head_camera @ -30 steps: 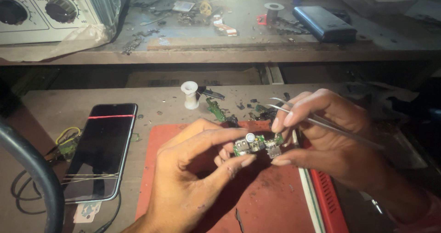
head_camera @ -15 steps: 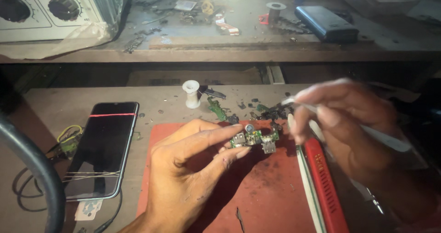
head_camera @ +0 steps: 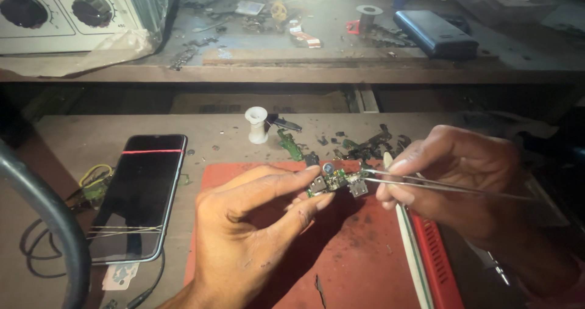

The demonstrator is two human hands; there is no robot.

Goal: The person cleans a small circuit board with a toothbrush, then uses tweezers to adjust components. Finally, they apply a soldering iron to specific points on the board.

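Small green circuit board (head_camera: 336, 183) pinched in our left hand (head_camera: 244, 236), tweezers (head_camera: 439, 184) coming in from the right
Board's long axis runs left-right above the red mat (head_camera: 341, 254); our right hand (head_camera: 457, 175) squeezes the tweezers, tips touching the board's right end; left thumb and forefinger grip its left end

Dusty wooden table (head_camera: 79, 132) here: red mat (head_camera: 359, 266) near centre, dark phone (head_camera: 141, 196) lying left, white spool (head_camera: 256, 124) farther back, scattered scraps (head_camera: 365, 143) far right, tangled wires (head_camera: 91, 184) at left edge.
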